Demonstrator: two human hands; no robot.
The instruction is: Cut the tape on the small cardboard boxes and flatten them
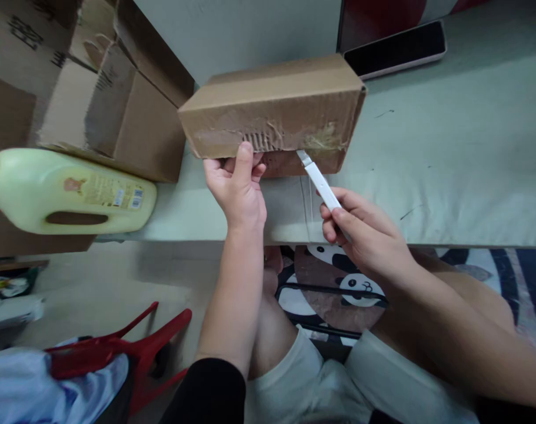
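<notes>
A brown cardboard box [272,106] is tilted on the pale green tabletop, with a torn, ridged patch and tape along its near face. My left hand [239,182] grips the box's lower front edge, thumb on the torn patch and fingers tucked under the flap. In my right hand [360,227] is a white utility knife [323,185], held between thumb and fingers. Its short blade touches the seam at the box's lower edge, right of my left hand. The inside of the box is hidden.
Left of the box lies a pale yellow jug [73,194] beside open cardboard boxes [148,123]. A dark flat device with a light rim [400,50] rests at the back right. A red plastic chair [139,353] with cloth stands below left.
</notes>
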